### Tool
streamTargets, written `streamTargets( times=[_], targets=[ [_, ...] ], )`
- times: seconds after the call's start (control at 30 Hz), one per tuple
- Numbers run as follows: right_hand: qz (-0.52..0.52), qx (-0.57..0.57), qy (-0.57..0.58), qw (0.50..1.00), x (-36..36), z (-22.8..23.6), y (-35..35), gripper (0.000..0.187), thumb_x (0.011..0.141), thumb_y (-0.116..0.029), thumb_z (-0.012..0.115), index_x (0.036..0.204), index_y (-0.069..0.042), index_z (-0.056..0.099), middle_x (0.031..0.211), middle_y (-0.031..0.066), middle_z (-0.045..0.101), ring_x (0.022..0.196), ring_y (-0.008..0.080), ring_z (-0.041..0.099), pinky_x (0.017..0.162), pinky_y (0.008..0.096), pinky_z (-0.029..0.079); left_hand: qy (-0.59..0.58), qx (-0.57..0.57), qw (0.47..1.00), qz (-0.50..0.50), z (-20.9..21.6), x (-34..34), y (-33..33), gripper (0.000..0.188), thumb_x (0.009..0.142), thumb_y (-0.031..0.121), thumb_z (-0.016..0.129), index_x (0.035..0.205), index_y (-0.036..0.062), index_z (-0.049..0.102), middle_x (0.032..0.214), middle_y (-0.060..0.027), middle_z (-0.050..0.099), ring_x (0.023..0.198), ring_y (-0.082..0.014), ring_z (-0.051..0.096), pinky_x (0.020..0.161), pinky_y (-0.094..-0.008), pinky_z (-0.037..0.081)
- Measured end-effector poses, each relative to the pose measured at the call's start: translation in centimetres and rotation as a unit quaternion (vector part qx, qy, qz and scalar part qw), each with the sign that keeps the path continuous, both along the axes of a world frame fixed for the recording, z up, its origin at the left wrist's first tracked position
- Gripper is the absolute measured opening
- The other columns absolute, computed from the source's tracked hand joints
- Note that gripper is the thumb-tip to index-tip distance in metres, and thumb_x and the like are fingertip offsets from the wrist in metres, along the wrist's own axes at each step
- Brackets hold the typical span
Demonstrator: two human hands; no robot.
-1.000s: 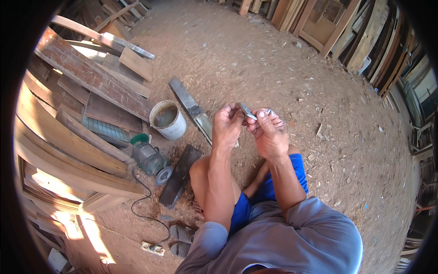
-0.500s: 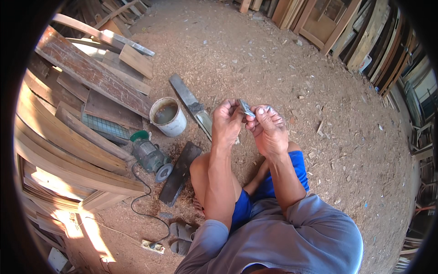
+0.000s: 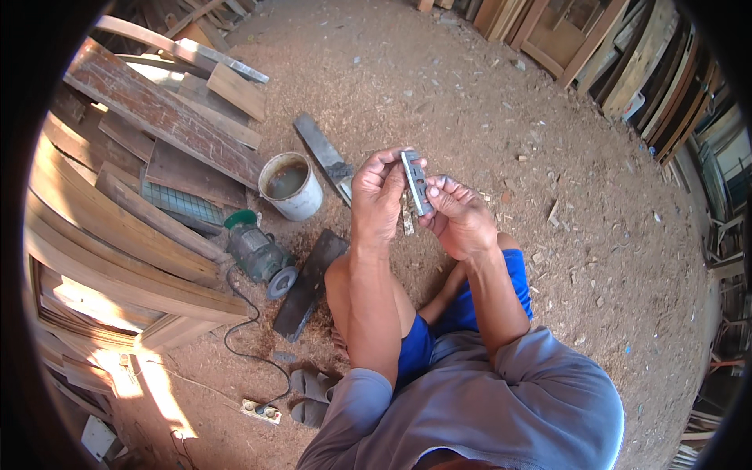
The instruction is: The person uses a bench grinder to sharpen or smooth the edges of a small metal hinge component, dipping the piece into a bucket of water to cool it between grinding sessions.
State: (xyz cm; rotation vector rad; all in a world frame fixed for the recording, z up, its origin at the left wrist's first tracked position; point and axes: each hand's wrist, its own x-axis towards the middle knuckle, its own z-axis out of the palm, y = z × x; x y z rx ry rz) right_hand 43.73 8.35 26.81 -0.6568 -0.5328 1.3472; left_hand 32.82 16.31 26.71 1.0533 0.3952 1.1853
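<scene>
Between both hands I hold a small, flat grey metal plate (image 3: 417, 183) with dark slots along its face and a bright edge on one side. My left hand (image 3: 377, 196) grips its upper left part with the thumb and bent fingers. Pinched at its lower right end are the thumb and fingers of my right hand (image 3: 460, 217). The plate stands nearly lengthwise, raised above the floor in front of my knees. Some of my left fingers are hidden behind it.
Left of my knee lies a dark wooden block (image 3: 311, 286), beside a green bench grinder (image 3: 258, 252) with a cord to a power strip (image 3: 260, 411). A white bucket of murky liquid (image 3: 293, 188) stands near a narrow board (image 3: 321, 149). Stacked planks (image 3: 157, 106) fill the left.
The metal plate has turned from tilted and foreshortened to nearly upright, showing its slotted face. My left hand has risen slightly, while my right hand has shifted a little downward.
</scene>
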Motion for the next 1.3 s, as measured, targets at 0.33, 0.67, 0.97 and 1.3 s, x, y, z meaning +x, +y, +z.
streamTargets(
  times=[0.33,0.67,0.97,1.3],
  targets=[
    [0.022,0.020,0.030,0.999,-0.2,-0.4,-0.2,0.014,0.090,-0.010,0.060,0.100,-0.001,0.062,0.084,0.0014,0.063,0.066,0.0085,0.058,0.059,0.0227,0.049,-0.138,-0.080,0.985,-0.061,0.5,-0.8,-0.3,0.028,0.094,0.019,0.056,0.111,-0.0036,0.056,0.097,-0.0146,0.065,0.090,-0.0205,0.065,0.077,-0.0326,0.056],
    [0.051,0.041,0.026,0.998,-0.6,-0.6,0.1,0.014,0.090,-0.010,0.060,0.101,0.000,0.061,0.084,0.0028,0.063,0.066,0.0095,0.059,0.059,0.0230,0.050,-0.148,-0.074,0.970,-0.179,-1.1,-1.7,0.9,0.060,0.081,0.041,0.069,0.116,-0.0050,0.054,0.094,-0.0149,0.067,0.086,-0.0227,0.066,0.077,-0.0340,0.056],
    [0.067,0.035,0.015,0.997,-0.9,-1.1,0.1,0.014,0.089,-0.012,0.062,0.099,-0.002,0.063,0.083,0.0016,0.063,0.066,0.0080,0.058,0.059,0.0213,0.050,-0.114,-0.082,0.973,-0.183,-1.8,-2.2,1.3,0.060,0.072,0.040,0.077,0.110,-0.0030,0.057,0.092,-0.0126,0.069,0.090,-0.0251,0.066,0.078,-0.0391,0.056],
    [0.077,0.028,0.037,0.996,-0.7,-1.5,0.0,0.015,0.091,-0.012,0.059,0.101,-0.001,0.061,0.082,0.0031,0.062,0.067,0.0113,0.058,0.062,0.0262,0.050,-0.118,-0.083,0.975,-0.169,-1.9,-1.9,1.3,0.049,0.076,0.034,0.075,0.106,-0.0025,0.061,0.087,-0.0118,0.069,0.086,-0.0242,0.067,0.075,-0.0372,0.058]
  ],
)
